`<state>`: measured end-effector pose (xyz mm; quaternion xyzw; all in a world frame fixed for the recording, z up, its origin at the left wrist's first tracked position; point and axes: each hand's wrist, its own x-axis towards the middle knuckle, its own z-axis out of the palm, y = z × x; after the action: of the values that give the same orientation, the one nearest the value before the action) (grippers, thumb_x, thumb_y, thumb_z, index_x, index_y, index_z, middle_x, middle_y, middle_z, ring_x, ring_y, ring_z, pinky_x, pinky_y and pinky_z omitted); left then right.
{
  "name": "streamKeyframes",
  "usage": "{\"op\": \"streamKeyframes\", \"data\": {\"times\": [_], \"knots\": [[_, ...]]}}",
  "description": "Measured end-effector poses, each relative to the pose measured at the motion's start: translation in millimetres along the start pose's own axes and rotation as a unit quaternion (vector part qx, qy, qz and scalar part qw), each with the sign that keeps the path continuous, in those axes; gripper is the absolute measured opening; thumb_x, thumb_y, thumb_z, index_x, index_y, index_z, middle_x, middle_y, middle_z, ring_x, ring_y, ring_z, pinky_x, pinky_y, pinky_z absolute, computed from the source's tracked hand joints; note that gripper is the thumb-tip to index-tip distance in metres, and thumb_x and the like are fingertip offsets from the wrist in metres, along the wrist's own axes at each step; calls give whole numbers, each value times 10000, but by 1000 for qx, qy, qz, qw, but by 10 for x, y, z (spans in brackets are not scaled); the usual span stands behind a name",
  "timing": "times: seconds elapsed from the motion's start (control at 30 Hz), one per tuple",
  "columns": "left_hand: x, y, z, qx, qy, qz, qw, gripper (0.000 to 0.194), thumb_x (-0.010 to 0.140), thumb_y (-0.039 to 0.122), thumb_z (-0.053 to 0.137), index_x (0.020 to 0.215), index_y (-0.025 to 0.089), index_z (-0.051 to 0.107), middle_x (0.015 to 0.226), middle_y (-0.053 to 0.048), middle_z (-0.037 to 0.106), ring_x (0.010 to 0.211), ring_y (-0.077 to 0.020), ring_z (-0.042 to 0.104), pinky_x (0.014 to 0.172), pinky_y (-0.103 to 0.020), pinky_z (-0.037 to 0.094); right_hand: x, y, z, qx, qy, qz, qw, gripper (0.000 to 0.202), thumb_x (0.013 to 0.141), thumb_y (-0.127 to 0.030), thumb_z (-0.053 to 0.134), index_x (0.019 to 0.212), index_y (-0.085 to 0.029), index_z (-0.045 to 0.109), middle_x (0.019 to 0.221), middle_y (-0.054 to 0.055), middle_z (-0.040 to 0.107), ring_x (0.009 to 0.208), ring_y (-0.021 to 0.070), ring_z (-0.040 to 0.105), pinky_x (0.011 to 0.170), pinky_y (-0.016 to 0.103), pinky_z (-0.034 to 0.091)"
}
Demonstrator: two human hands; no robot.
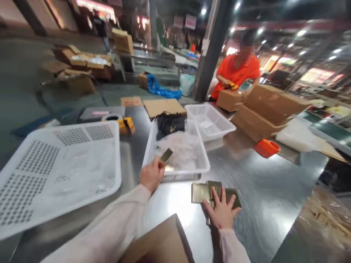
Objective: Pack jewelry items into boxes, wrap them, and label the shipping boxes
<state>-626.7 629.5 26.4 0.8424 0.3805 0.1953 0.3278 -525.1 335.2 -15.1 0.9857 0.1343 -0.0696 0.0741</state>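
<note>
Pinched in my left hand [152, 174] is a small flat gold box [166, 155], raised over the near edge of the middle white basket [204, 168]. That basket holds clear plastic bags [181, 148] and a bundle of black pouches [171, 123]. My right hand [222, 212] lies with spread fingers on several gold boxes [200, 193] grouped on the metal table [263, 190]; part of the group is hidden under the palm. An open cardboard box [161, 241] stands at the near edge, between my forearms.
A large white basket [117, 160] with clear bags stands at left, another white basket [219, 133] behind. Yellow tape dispenser [126, 125], orange object [267, 148] and cardboard cartons [263, 113] are on the table. Across it, a person in an orange shirt [236, 71] handles a carton.
</note>
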Motion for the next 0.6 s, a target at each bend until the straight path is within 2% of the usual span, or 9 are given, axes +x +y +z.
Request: {"op": "streamKeyframes", "data": {"times": [0.1, 0.2, 0.27, 0.33, 0.4, 0.47, 0.53, 0.6], "knots": [[410, 187, 183, 39, -7, -10, 999, 273, 896, 368, 545, 1084, 175, 592, 969, -168, 696, 947, -337, 638, 838, -379, 383, -131, -84, 53, -19, -11, -73, 997, 714, 858, -702, 411, 1500, -402, 317, 1644, 11, 142, 1453, 525, 10, 1045, 791, 149], [580, 413, 353, 39, -26, 0, 999, 273, 936, 324, 503, 1140, 153, 564, 1014, -200, 689, 958, -335, 646, 839, -402, 374, -122, -257, 89, -3, -18, -161, 987, 735, 835, -707, 465, 1491, -394, 349, 1645, 17, 135, 1454, 518, -43, 1053, 797, 104], [610, 572, 398, 9, -41, 17, 999, 276, 930, 292, 531, 1159, 137, 543, 1030, -219, 682, 972, -336, 647, 850, -408, 377, -7, -539, 31, 24, -22, -201, 979, 750, 816, -714, 503, 1482, -394, 372, 1643, 25, 145, 1448, 529, -58, 1043, 811, 64], [593, 653, 327, -33, -39, 32, 998, 278, 928, 282, 550, 1155, 124, 523, 1019, -211, 679, 978, -329, 648, 855, -400, 390, 136, -891, -123, 65, -39, -241, 967, 732, 821, -695, 525, 1472, -383, 400, 1639, 37, 169, 1447, 536, -40, 1032, 823, 41], [522, 609, 106, -67, -9, 44, 997, 285, 931, 302, 557, 1148, 126, 502, 961, -163, 674, 954, -311, 656, 842, -386, 415, 219, -1164, -316, 133, -60, -299, 943, 637, 892, -609, 474, 1467, -339, 423, 1629, 64, 204, 1469, 491, 33, 1059, 796, 97], [404, 443, -257, -101, 35, 59, 993, 315, 909, 337, 593, 1137, 148, 486, 906, -100, 655, 920, -287, 659, 828, -377, 447, 148, -1249, -461, 226, -33, -331, 916, 624, 940, -539, 406, 1488, -240, 391, 1611, 132, 225, 1482, 404, 147, 1114, 688, 219], [253, 201, -710, -148, 73, 74, 984, 364, 860, 370, 652, 1113, 172, 480, 912, -63, 634, 918, -266, 653, 831, -381, 482, -129, -1141, -514, 290, 6, -349, 891, 707, 915, -553, 458, 1512, -199, 324, 1562, 171, 310, 1447, 344, 282, 1123, 569, 324], [99, -56, -1173, -217, 84, 81, 969, 408, 817, 377, 688, 1105, 183, 474, 978, -60, 622, 949, -252, 644, 840, -397, 516, -547, -910, -481, 273, -35, -374, 886, 771, 864, -525, 559, 1521, -215, 299, 1445, 162, 483, 1307, 313, 492, 1037, 465, 453]]}}
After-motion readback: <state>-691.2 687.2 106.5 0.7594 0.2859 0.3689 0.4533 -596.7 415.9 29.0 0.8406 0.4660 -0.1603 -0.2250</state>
